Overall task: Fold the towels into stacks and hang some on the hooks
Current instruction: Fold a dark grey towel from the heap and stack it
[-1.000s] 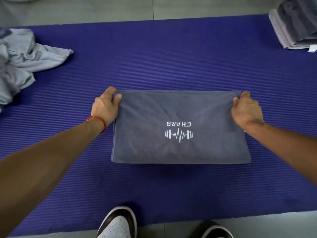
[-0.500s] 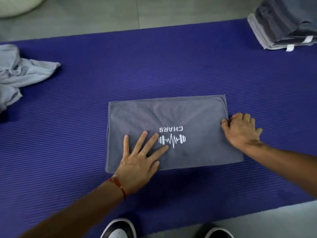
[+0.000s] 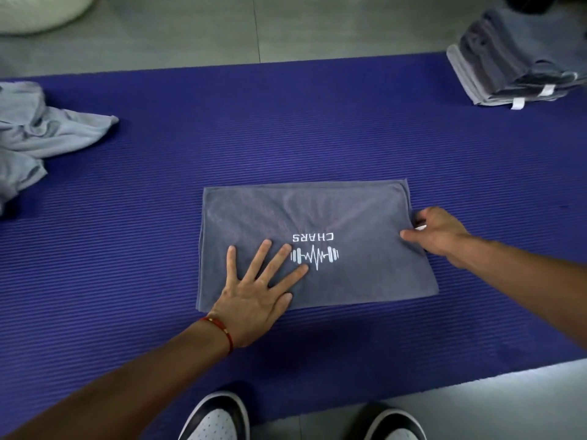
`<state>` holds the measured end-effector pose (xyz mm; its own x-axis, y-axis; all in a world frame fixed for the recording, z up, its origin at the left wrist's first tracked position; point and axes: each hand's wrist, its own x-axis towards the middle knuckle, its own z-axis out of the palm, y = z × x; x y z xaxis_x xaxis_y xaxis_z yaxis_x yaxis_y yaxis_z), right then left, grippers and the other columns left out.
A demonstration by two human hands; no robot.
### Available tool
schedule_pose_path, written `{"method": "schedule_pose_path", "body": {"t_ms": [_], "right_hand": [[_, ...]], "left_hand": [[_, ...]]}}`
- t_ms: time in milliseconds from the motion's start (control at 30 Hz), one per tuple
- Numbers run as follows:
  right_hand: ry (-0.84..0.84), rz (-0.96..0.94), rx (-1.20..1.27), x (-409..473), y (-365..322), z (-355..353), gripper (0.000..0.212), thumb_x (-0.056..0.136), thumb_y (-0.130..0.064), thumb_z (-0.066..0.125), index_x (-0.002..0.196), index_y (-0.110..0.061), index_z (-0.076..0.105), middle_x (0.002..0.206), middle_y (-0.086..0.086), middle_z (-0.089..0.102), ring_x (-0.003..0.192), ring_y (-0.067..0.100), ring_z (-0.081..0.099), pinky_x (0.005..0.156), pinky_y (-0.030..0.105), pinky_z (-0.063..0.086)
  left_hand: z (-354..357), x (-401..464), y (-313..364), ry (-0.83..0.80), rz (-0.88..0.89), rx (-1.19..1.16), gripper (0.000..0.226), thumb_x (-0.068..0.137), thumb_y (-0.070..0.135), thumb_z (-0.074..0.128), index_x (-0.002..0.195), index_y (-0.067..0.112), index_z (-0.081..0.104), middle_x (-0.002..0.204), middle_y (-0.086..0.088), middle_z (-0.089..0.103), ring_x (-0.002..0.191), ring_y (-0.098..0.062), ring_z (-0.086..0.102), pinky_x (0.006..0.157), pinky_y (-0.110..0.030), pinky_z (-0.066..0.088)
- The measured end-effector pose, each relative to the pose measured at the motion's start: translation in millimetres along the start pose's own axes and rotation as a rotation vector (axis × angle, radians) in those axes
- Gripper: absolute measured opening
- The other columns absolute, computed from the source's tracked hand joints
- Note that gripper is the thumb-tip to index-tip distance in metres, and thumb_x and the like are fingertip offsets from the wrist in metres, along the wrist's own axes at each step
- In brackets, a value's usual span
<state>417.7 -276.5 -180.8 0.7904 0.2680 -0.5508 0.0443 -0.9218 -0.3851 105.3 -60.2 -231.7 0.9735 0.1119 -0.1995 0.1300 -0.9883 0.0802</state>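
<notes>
A dark grey folded towel [image 3: 317, 214] with a white "CHARS" dumbbell logo lies flat in the middle of the blue mat [image 3: 286, 122]. My left hand [image 3: 257, 293] presses flat on its near left part, fingers spread and straight. My right hand [image 3: 435, 233] is at the towel's right edge, thumb lying on top and fingers curled at the edge, pinching it. A stack of folded grey towels [image 3: 514, 68] sits at the mat's far right corner. A crumpled light grey towel [image 3: 41, 134] lies at the far left.
The mat lies on a grey tiled floor [image 3: 222, 27]. A white rounded object [image 3: 38, 11] sits at the top left. My two black-and-white shoes [image 3: 219, 417] stand at the mat's near edge.
My left hand left the towel's far left corner and came down flat on its near part. My right hand slid from the far right corner down the right edge and now pinches it.
</notes>
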Motion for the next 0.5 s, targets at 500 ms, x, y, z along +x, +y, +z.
{"method": "schedule_pose_path", "body": {"t_ms": [500], "right_hand": [[-0.311,0.111,0.633,-29,-3,-23,0.027,0.102,-0.027,0.060,0.119,-0.009,0.071,0.115,0.005,0.076,0.106,0.025,0.072,0.089,0.044,0.057]], "left_hand": [[0,2,-1,-0.017,0.014,-0.001,0.056,0.106,0.052,0.014,0.159,0.045,-0.005,0.170,0.002,-0.003,0.156,-0.030,-0.006,0.110,-0.080,0.007]]}}
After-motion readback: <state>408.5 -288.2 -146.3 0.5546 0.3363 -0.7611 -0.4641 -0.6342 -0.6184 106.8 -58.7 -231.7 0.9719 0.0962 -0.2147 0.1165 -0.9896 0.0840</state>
